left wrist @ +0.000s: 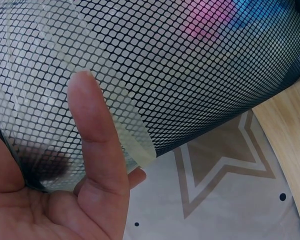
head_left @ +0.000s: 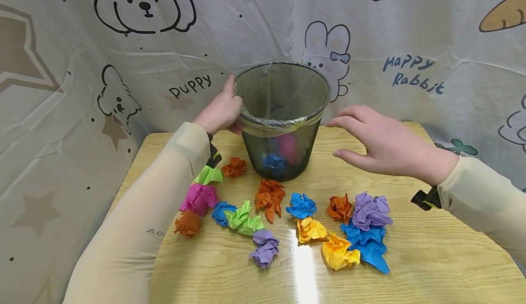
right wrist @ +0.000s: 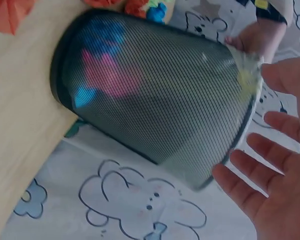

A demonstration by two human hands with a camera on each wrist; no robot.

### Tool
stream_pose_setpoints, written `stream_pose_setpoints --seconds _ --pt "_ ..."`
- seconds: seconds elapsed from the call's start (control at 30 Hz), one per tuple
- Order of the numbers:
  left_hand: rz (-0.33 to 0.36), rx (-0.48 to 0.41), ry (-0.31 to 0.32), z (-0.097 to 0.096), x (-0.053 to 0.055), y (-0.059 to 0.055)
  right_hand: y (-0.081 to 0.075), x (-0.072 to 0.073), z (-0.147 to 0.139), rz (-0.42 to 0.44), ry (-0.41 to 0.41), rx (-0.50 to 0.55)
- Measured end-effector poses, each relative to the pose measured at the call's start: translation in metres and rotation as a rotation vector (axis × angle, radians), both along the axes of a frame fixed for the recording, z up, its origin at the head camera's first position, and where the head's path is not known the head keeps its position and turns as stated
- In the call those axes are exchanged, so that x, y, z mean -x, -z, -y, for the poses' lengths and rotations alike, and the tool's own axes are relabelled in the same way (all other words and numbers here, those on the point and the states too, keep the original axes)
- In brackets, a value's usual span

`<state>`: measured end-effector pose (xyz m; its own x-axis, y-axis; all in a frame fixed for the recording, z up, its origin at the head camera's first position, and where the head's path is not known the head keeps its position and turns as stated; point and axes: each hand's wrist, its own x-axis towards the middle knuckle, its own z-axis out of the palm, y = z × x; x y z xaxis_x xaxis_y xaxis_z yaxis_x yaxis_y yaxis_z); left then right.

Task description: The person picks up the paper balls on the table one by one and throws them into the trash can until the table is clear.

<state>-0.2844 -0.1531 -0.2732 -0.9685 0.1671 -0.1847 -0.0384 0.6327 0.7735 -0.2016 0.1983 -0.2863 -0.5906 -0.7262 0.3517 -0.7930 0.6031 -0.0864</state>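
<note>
A black wire-mesh wastebasket point(head_left: 302, 146) with a clear plastic liner point(head_left: 283, 128) folded over its rim stands upright at the back of the table. Pink and blue crumpled paper shows through its mesh. My left hand point(head_left: 222, 110) holds the rim on the left side; in the left wrist view one finger point(left wrist: 97, 125) lies along the outside of the mesh. To the right of the basket my right hand point(head_left: 384, 144) is held in the air, fingers spread and holding nothing. The right wrist view has its fingertips point(right wrist: 230, 175) close by the rim.
Several crumpled paper balls lie in front of the basket: orange point(head_left: 270, 199), magenta point(head_left: 200, 199), green point(head_left: 244, 219), purple point(head_left: 371, 210), yellow point(head_left: 339, 251) and blue point(head_left: 302, 205). They rest on a wooden table point(head_left: 431, 258). A printed curtain point(head_left: 255, 21) hangs behind.
</note>
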Motion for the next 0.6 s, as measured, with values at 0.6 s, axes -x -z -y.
stream_pose_setpoints --seconds 0.6 --pt "0.015 -0.027 -0.010 -0.002 0.002 0.000 0.082 -0.019 0.032 0.221 -0.252 -0.311"
